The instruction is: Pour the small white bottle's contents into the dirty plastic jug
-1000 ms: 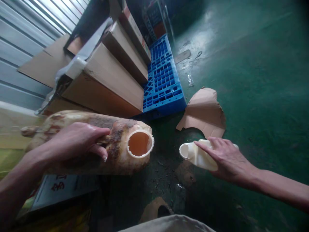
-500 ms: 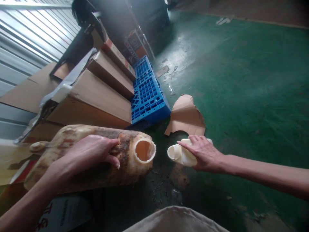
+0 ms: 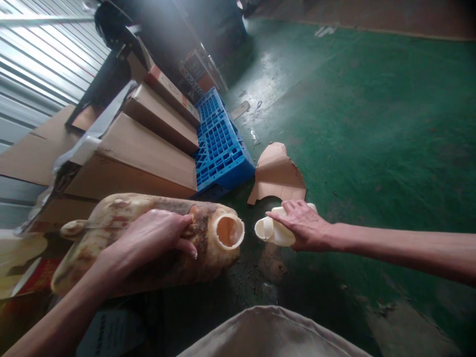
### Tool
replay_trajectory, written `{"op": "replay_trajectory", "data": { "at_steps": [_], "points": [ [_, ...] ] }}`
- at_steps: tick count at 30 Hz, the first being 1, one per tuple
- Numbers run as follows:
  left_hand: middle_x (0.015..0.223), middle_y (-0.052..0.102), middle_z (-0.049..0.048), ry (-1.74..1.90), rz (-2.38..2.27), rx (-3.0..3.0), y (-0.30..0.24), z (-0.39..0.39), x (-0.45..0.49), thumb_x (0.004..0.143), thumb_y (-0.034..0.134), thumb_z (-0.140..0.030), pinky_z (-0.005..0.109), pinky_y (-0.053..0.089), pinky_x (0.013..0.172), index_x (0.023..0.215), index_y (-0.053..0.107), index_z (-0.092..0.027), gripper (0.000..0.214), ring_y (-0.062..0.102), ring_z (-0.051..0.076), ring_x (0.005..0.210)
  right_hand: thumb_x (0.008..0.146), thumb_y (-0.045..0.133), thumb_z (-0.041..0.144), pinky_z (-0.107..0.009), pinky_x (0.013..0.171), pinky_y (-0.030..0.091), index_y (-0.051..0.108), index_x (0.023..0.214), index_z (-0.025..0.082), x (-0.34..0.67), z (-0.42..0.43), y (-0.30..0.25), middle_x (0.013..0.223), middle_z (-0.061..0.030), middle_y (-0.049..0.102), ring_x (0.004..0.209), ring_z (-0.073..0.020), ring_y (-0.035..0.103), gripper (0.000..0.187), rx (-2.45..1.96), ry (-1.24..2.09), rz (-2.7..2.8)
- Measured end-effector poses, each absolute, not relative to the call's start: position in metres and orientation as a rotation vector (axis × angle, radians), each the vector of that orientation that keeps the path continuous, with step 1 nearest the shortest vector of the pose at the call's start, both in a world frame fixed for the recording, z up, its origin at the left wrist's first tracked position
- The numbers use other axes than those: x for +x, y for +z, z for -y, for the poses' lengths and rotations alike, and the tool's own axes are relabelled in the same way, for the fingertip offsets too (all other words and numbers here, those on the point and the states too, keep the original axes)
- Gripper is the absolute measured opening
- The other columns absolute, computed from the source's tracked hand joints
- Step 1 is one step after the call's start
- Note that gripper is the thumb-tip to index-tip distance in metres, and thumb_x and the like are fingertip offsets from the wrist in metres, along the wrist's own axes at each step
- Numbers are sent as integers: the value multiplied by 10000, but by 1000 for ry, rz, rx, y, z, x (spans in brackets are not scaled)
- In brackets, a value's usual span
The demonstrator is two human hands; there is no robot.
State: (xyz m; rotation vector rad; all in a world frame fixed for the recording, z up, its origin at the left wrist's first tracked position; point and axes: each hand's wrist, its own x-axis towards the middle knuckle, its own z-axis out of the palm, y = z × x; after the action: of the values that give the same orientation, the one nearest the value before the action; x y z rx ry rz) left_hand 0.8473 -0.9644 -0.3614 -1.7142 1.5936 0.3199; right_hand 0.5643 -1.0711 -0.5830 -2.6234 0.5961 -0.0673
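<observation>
Cream plastic filled the right hand [image 3: 303, 225], its fingers curled around a small pale vessel [image 3: 283, 235] with an open end turned left. The left hand [image 3: 154, 238] gripped a large stained jug [image 3: 122, 210] near its neck, thumb and fingers closed, the handle mostly hidden beneath them. The jug's round mouth [image 3: 228, 231] stood open just beside the vessel, a gap between the two. Beyond the hands, a torn cardboard piece [image 3: 277, 171] lay on the green floor [image 3: 372, 124], near a blue pallet [image 3: 240, 171] bearing cardboard boxes [image 3: 148, 153]; farther left rose a ribbed metal wall [image 3: 44, 64]
</observation>
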Motion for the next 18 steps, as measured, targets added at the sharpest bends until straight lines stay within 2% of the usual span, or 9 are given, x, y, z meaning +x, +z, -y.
{"op": "replay_trajectory", "data": {
  "at_steps": [5,12,18],
  "points": [
    [772,694,33,313,-1487,-1718,-366,974,826,735,619,-675,342,316,606,802,567,-247,436,686,308,822,561,730,328,-458,863,369,373,1412,313,561,1072,-581,1139,-169,505,1050,-360,514,922,-2638,-65,-578],
    [798,716,64,308,-1485,-1677,-376,982,811,712,631,-703,353,314,597,830,608,-228,491,695,344,865,554,733,333,-467,868,374,370,1420,295,560,1076,-584,1148,-185,501,1064,-369,512,940,-2637,-58,-557],
    [735,691,79,273,-1586,-1666,-386,980,814,713,640,-697,342,259,550,811,598,-200,508,679,329,748,575,728,367,-458,838,381,392,1399,309,556,1077,-590,1131,-187,507,1037,-364,523,891,-2634,-76,-564]
  ]
}}
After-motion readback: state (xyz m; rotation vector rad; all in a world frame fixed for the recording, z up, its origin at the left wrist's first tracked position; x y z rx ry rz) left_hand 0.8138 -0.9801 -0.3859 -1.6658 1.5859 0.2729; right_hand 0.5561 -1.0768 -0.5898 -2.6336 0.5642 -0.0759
